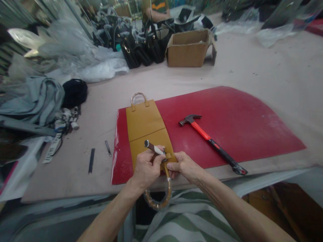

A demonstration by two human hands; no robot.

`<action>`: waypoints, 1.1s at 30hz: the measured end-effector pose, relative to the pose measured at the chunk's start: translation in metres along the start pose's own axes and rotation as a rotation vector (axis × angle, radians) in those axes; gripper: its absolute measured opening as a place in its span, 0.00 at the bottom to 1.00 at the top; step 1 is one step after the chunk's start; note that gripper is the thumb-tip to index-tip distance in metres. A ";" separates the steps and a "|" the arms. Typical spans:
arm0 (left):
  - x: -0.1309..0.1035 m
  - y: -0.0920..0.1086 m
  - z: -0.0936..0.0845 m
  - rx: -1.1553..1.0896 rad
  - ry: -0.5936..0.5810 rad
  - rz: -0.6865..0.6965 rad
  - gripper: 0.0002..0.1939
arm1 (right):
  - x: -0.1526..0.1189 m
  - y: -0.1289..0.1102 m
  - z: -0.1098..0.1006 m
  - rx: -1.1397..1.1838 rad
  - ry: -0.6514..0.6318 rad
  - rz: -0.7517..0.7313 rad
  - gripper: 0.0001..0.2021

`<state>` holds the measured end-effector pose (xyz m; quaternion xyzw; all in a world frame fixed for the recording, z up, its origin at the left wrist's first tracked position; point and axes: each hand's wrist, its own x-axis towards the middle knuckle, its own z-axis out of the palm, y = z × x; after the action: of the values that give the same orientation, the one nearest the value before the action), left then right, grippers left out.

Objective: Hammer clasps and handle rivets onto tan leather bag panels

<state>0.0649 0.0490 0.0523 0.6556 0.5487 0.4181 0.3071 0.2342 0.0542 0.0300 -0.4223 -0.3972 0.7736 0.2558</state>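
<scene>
Pale workbench [264, 74] fills most of the view; clear plastic wrap [75, 50] heaped far left, black bags [141, 53] and an open cardboard box [186, 53] along the far side. Red mat [239, 127] lies flat at the near side. On its left part: mustard leather piece [145, 121], a seam across it, one wrapped handle [138, 95] at the far end, a second handle [157, 203] hanging past the bench's near edge. Claw hammer [209, 139] lies right of the leather, head far, grip end near. Left hand [147, 166] closed narrowly round a brown-and-white tool [154, 148], its lower end at the leather's near end. Right hand [185, 166] pinches the leather's near right corner beside the second handle's base. Left of mat: dark strip [91, 161], small metal rod [108, 148].
</scene>
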 end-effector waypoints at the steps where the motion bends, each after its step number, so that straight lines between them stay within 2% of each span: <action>1: -0.001 -0.002 0.001 0.012 0.007 0.022 0.09 | 0.000 0.000 0.000 -0.010 0.010 0.000 0.12; 10: -0.001 -0.018 0.012 0.047 0.033 0.041 0.10 | -0.002 0.004 0.011 -0.163 0.132 0.006 0.06; 13: -0.002 -0.026 0.016 0.097 0.043 0.092 0.10 | -0.007 0.004 0.012 -0.290 0.183 -0.004 0.03; 16: -0.005 -0.034 0.020 0.154 0.048 0.182 0.09 | -0.019 0.003 0.007 -0.418 0.220 -0.033 0.04; 20: -0.008 -0.038 0.024 0.179 0.021 0.281 0.08 | -0.041 -0.005 -0.012 -0.726 0.293 -0.145 0.09; 22: -0.009 -0.039 0.025 0.176 0.017 0.287 0.08 | -0.050 -0.012 -0.028 -0.933 0.426 -0.239 0.09; 25: -0.009 -0.038 0.026 0.175 0.020 0.279 0.09 | -0.060 -0.022 -0.058 -1.190 0.709 -0.343 0.12; 27: -0.009 -0.037 0.026 0.166 0.019 0.268 0.09 | -0.064 -0.027 -0.077 -1.392 0.822 -0.341 0.13; 28: -0.009 -0.036 0.026 0.158 0.017 0.258 0.09 | -0.064 -0.030 -0.086 -1.468 0.837 -0.309 0.12; 30: -0.009 -0.035 0.026 0.146 0.003 0.229 0.08 | -0.064 -0.034 -0.099 -1.422 0.820 -0.213 0.07; 31: -0.010 -0.035 0.026 0.144 -0.004 0.213 0.07 | -0.063 -0.037 -0.104 -1.280 0.793 -0.157 0.05; 33: -0.010 -0.034 0.026 0.142 -0.013 0.184 0.06 | -0.058 -0.042 -0.110 -0.924 0.700 -0.059 0.06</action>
<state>0.0720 0.0481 0.0091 0.7259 0.5124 0.4004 0.2241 0.3605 0.0782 0.0551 -0.7095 -0.5969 0.3271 0.1824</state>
